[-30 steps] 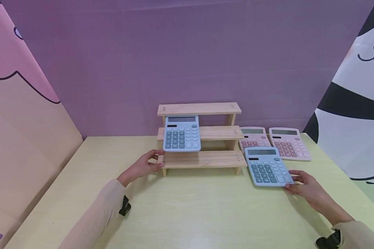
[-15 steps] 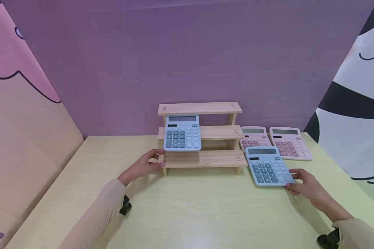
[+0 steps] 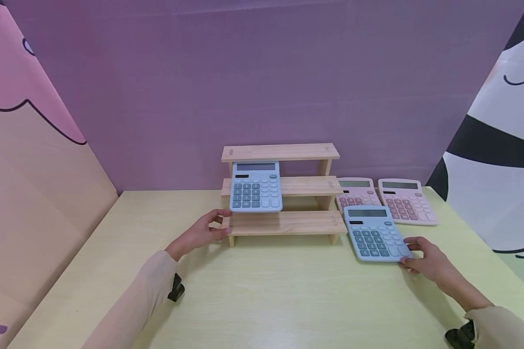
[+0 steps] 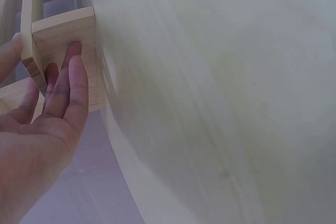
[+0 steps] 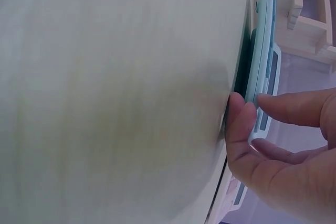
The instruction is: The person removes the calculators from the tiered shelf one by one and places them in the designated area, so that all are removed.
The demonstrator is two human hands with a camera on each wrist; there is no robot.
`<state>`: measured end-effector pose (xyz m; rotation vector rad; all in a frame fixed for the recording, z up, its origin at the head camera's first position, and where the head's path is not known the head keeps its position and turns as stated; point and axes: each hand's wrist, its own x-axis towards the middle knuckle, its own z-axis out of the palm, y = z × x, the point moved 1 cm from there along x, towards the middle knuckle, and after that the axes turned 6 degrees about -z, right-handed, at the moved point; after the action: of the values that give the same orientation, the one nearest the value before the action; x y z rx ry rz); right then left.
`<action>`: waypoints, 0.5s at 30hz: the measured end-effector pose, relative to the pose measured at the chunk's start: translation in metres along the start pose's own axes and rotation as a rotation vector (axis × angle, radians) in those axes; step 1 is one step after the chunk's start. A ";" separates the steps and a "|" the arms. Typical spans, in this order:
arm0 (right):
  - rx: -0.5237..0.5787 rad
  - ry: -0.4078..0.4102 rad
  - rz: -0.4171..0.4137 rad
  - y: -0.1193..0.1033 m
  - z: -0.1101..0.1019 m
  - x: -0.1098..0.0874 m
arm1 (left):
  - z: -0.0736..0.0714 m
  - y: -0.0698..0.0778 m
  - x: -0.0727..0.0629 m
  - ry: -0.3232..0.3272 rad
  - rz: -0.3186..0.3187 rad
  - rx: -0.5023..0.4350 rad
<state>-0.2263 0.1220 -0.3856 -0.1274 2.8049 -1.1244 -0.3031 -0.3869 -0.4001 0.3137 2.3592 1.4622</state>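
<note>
My left hand (image 3: 201,231) grips the left end of the lowest step of a three-tier wooden stand (image 3: 288,224). In the left wrist view, the thumb lies on one face of the step board (image 4: 30,30) and the fingers (image 4: 79,87) curl on its other side. A light blue calculator (image 3: 256,188) leans on the stand's left half, its keys facing me. At the stand's right, my right hand (image 3: 432,264) pinches the lower right corner of a second blue calculator (image 3: 375,237). Seen from the right wrist, thumb and fingers hold that calculator's edge (image 5: 261,56), close to the tabletop.
Two pink calculators (image 3: 355,190) (image 3: 406,203) lie side by side at the back right of the pale wooden table (image 3: 262,295), the left one partly covered by the blue calculator. A purple backdrop (image 3: 262,87) stands behind the stand. Printed panels flank both sides.
</note>
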 end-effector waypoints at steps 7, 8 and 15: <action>-0.008 0.009 -0.013 0.000 0.000 0.000 | 0.000 0.000 0.002 0.005 -0.011 0.002; -0.007 0.007 -0.014 0.000 0.000 0.000 | 0.001 0.000 0.002 0.007 -0.013 0.001; 0.051 -0.037 -0.007 -0.003 -0.001 -0.002 | 0.001 -0.001 0.002 0.008 -0.031 -0.003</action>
<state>-0.2245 0.1208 -0.3825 -0.1519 2.7427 -1.1820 -0.3045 -0.3857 -0.4016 0.2689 2.3572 1.4558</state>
